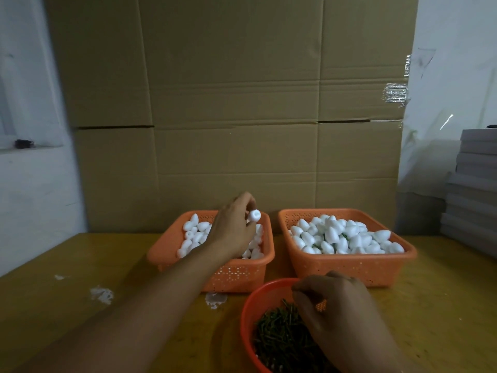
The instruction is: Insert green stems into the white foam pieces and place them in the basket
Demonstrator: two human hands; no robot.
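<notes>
Pinching a foam piece (254, 215), left grip (234, 227) above yellow table (80, 278); right grip (333, 300) unclear.

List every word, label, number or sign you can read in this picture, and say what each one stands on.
None: no readable text shows anywhere.
Cardboard sheet: plain brown, no print visible.
Clear tape on its right edge: shiny, bears nothing legible.
Left orange basket, right orange basket and red bowl: only perforated patterns, no labels.
Grey stacked boards at right: unmarked.
Small dark object on the ledge: too small to tell.
</notes>
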